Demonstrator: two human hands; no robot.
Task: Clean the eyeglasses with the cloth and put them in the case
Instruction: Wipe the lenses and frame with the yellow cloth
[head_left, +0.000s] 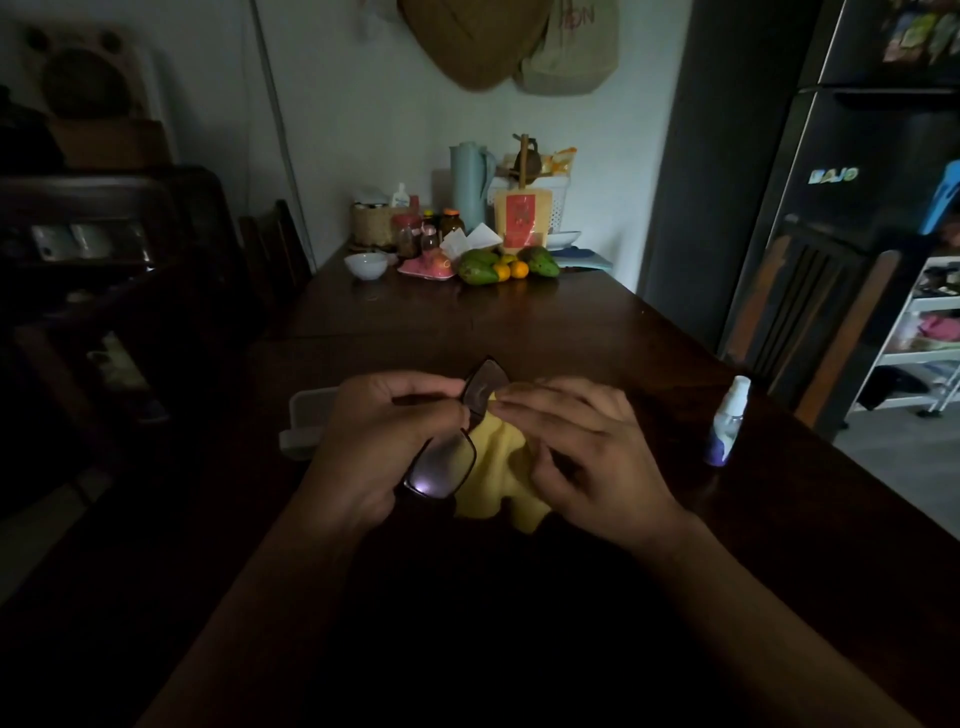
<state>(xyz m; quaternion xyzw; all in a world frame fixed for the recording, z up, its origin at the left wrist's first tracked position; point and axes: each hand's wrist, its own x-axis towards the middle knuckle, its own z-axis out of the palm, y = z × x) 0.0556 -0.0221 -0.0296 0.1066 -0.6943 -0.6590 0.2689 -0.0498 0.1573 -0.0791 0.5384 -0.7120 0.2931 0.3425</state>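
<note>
Head view tells me cleaning is underway: my left hand (387, 441) grips the eyeglasses (457, 431), my right hand (576, 441) pinches the yellow cloth (498, 467) on a lens, and the open case (306, 421) beyond my left hand waits unfilled.

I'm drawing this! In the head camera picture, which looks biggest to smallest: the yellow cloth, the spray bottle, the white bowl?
1. yellow cloth
2. spray bottle
3. white bowl

The bowl sits farther away, so its true size against the bottle is unsure.

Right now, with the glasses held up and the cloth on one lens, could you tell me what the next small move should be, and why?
Probably keep rubbing the far lens: the right hand pinches the yellow cloth against it while the left hand steadies the eyeglasses. The near lens sits bare of cloth, so it likely comes next, before the case behind the left hand.
</note>
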